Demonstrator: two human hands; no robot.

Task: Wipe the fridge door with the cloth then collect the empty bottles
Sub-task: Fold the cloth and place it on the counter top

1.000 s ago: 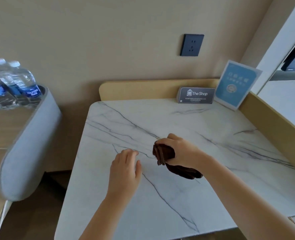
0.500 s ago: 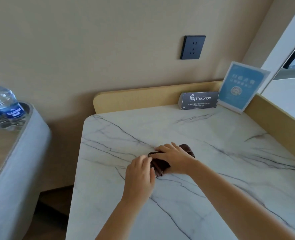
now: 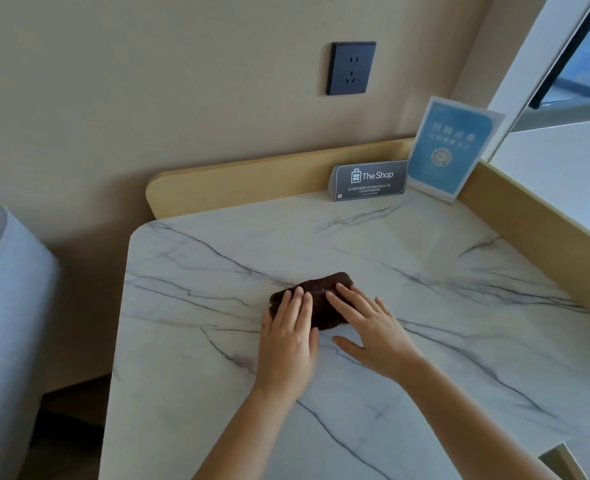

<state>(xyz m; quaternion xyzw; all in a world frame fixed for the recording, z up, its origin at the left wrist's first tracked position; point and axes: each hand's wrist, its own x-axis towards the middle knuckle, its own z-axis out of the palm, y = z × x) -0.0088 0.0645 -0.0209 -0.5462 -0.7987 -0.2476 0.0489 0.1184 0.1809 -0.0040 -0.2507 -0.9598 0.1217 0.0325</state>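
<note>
Okay, our left hand [image 3: 288,337] and right hand [image 3: 373,336] both lie flat, fingers straight, on the folded brown cloth [image 3: 328,281] on the tabletop [image 3: 425,289]; we'd press evenly — keep the fold square — then grip it whole; fridge door isn't in view

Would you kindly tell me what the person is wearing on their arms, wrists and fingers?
Nothing visible: the left forearm and right forearm are bare, with no sleeves in frame, no watch or bracelet at either wrist, no rings on the fingers, and no gloves.
</note>
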